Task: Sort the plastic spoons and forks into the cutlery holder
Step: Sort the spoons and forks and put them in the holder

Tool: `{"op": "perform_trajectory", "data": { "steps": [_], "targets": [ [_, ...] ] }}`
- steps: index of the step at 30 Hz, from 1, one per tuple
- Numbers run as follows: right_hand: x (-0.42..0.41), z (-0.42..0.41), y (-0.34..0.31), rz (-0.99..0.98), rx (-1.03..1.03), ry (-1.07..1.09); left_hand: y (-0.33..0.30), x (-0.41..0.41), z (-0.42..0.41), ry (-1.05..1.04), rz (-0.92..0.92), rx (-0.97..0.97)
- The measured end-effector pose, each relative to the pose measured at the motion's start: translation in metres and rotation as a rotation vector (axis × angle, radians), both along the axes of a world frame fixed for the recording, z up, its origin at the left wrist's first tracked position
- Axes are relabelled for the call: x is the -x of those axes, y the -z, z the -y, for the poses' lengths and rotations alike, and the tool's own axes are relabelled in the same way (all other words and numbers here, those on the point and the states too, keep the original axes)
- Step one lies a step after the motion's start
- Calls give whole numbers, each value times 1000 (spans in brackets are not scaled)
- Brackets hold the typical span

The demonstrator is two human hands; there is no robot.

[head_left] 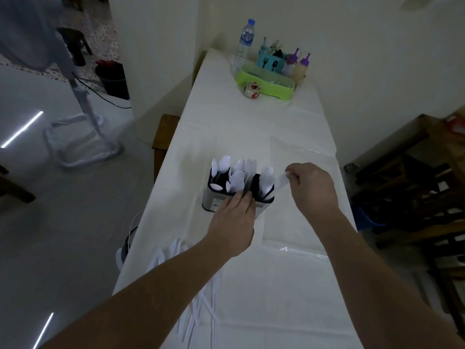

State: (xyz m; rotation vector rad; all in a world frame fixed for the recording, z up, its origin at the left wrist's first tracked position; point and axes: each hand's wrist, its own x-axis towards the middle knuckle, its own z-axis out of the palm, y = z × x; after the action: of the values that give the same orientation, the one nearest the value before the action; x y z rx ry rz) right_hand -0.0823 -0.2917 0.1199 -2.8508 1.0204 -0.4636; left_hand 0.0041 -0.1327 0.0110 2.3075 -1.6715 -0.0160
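Cutlery holder (pixel 237 195), a shiny metal box with dark compartments, stands mid-frame on the long surface (pixel 276 285) under a smooth white cloth. White plastic spoons (pixel 227 167) fill its left side, forks (pixel 267 176) its right. The left hand (pixel 232 222) rests straight fingers on the holder's near rim. The right hand (pixel 312 187), just right of the holder, pinches a thin white utensil (pixel 281 181). More loose cutlery (pixel 198 298) lies at lower left. At the top sit a green tray (pixel 266 83) and a water bottle (pixel 245 44). Grey glossy floor (pixel 63 222) fills the left.
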Motion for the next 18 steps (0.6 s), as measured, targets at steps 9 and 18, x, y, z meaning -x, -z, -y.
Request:
{"op": "perform_trajectory", "data": {
  "steps": [9, 18],
  "targets": [
    [-9, 3, 35, -137, -114, -28, 5, 2, 1, 1, -21, -53],
    [-11, -6, 51, -160, -239, 71, -12, -11, 3, 26, -401, 67]
  ]
}}
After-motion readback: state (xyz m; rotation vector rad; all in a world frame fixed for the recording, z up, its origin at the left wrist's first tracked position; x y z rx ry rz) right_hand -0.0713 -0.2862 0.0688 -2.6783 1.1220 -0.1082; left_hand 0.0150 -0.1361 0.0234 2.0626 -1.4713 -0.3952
